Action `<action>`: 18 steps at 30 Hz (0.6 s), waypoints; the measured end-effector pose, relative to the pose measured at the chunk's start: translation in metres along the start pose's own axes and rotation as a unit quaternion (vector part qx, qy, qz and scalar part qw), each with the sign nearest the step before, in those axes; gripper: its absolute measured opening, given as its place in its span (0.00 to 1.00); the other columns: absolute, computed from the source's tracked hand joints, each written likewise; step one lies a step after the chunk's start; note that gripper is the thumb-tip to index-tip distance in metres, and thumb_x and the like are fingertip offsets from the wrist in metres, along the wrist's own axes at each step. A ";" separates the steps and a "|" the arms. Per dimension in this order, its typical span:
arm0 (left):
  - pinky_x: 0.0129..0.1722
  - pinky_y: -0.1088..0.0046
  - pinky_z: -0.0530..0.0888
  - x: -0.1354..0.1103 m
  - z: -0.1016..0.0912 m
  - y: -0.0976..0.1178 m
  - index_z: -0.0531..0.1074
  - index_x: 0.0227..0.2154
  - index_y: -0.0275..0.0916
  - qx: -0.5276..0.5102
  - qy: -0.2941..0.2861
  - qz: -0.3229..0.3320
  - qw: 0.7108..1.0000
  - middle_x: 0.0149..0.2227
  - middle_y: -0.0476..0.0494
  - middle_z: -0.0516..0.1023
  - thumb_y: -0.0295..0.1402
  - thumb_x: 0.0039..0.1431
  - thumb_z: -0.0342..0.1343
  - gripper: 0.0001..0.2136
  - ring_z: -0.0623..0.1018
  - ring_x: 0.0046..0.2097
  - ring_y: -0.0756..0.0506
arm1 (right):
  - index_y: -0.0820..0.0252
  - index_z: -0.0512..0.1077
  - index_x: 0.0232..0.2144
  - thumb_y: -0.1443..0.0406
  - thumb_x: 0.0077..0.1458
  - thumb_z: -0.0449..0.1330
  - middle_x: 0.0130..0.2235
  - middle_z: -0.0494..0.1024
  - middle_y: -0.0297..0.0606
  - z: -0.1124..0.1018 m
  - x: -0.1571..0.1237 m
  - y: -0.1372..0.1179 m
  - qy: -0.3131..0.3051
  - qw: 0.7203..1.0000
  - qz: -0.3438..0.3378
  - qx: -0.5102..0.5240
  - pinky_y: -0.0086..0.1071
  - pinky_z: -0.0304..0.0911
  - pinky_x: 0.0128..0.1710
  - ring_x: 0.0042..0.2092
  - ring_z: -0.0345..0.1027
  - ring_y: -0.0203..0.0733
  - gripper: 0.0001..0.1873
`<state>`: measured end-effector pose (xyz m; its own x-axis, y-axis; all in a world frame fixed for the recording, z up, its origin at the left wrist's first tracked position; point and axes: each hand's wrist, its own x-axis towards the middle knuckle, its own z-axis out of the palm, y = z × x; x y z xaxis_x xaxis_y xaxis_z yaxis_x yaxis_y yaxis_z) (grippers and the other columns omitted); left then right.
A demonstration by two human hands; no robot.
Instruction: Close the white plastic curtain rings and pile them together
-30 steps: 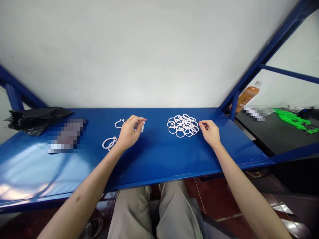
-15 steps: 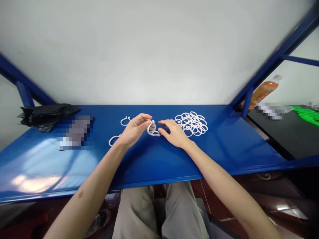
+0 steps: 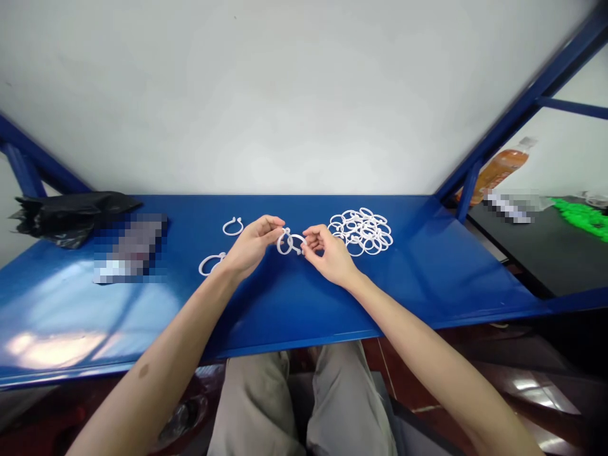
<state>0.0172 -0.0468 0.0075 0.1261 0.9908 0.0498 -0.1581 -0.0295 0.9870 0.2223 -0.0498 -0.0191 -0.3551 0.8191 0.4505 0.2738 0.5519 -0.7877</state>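
Above the middle of the blue table, my left hand (image 3: 249,248) pinches a white plastic curtain ring (image 3: 278,246) that has small ball ends at its gap. A second white curtain ring (image 3: 300,237) is looped through it, and my right hand (image 3: 332,258) grips that one by its right side between thumb and fingers. Beyond my left wrist lies a loose ring (image 3: 225,229) with its gap facing away. Another ring (image 3: 202,266) is partly hidden by my left wrist. A heap of similar rings (image 3: 368,232) sits just right of my right hand.
The blue table (image 3: 285,304) meets a pale wall panel (image 3: 304,107) at the back. On the left lie a black plastic bag (image 3: 71,218) and a blurred-out object (image 3: 135,244). Past the right blue frame, an orange drink bottle (image 3: 503,170) and green stringy items (image 3: 582,215) rest on a dark surface.
My right fingers have closed on the second ring, which has swung out to the right of the first. My left hand keeps its pinch. The whole view has shifted slightly.
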 end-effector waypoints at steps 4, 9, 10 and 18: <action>0.38 0.72 0.68 0.001 -0.002 -0.001 0.74 0.39 0.38 0.030 -0.023 -0.019 0.999 0.32 0.50 0.75 0.39 0.51 0.67 0.15 0.73 0.33 0.50 | 0.55 0.68 0.50 0.65 0.61 0.58 0.38 0.77 0.35 -0.002 0.000 0.002 0.013 1.000 -0.005 0.010 0.36 0.75 0.40 0.37 0.76 0.38 0.15; 0.38 0.69 0.69 0.000 -0.003 -0.002 0.76 0.39 0.37 0.144 -0.055 -0.017 0.988 0.34 0.45 0.78 0.44 0.53 0.63 0.16 0.74 0.35 0.48 | 0.55 0.69 0.50 0.65 0.61 0.59 0.39 0.78 0.36 -0.002 0.003 0.003 0.032 0.998 0.006 0.055 0.36 0.76 0.41 0.38 0.78 0.38 0.14; 0.38 0.69 0.70 0.000 -0.004 -0.002 0.77 0.38 0.37 0.174 -0.059 -0.014 0.983 0.34 0.45 0.79 0.44 0.54 0.62 0.16 0.74 0.35 0.47 | 0.55 0.69 0.50 0.65 0.61 0.60 0.39 0.78 0.36 -0.003 0.003 0.003 0.038 0.997 0.010 0.068 0.37 0.76 0.41 0.38 0.78 0.38 0.14; 0.50 0.59 0.70 0.002 -0.002 -0.004 0.79 0.37 0.41 0.466 0.044 0.129 0.874 0.41 0.40 0.80 0.36 0.60 0.52 0.11 0.75 0.44 0.40 | 0.53 0.67 0.47 0.62 0.61 0.62 0.40 0.79 0.35 -0.003 0.005 0.002 0.046 0.987 0.055 0.142 0.39 0.77 0.45 0.40 0.79 0.39 0.13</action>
<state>0.0164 -0.0447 0.0034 0.1222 0.9406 0.3167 0.7019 -0.3075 0.6425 0.2234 -0.0441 -0.0172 -0.2507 0.8899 0.3812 0.0402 0.4030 -0.9143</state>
